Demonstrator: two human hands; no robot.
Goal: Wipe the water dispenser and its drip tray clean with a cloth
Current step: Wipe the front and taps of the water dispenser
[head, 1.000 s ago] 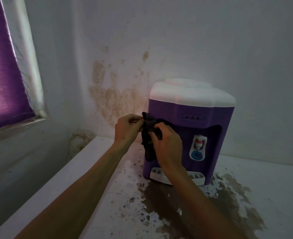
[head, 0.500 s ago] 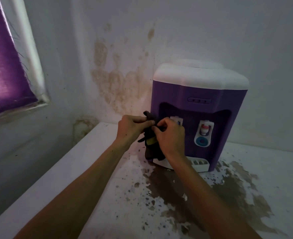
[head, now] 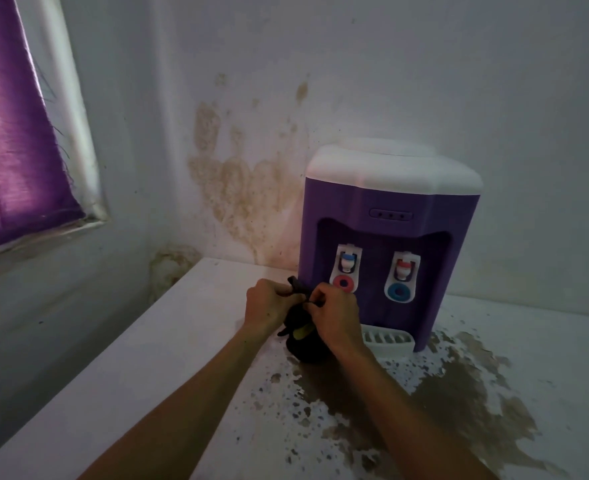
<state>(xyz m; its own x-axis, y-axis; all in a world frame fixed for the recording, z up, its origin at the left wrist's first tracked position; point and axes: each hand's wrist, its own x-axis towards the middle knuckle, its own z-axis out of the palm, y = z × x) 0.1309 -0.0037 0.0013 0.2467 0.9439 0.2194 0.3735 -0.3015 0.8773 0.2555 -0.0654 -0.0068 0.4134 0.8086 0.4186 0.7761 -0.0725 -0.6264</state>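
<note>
Counter (head: 154, 393): a white surface running from near to far, with a large brown stain on the near right.
Wall (head: 424, 64): pale, with brown damp marks to the left of the machine; a purple curtain (head: 12, 140) hangs far left.
Water dispenser (head: 388, 237): purple body, white top, standing at the far right of the counter against the wall, with two taps above red and blue rings.
Drip tray (head: 388, 341): white and slatted, at the dispenser's foot, just right of my hands.
Cloth (head: 303, 344): dark, bunched, hanging between my hands at the dispenser's near left corner, its lower end close to the counter.
Left hand (head: 269, 311): fingers curled, gripping the cloth's top.
Right hand (head: 336, 315): fingers pinching the cloth from the other side.
Progress: I judge I am gathering or folding the cloth, not wiping; nothing shows which surfaces are already clean, and the tray seems yet to be done.
Writing: no brand or label is readable.
</note>
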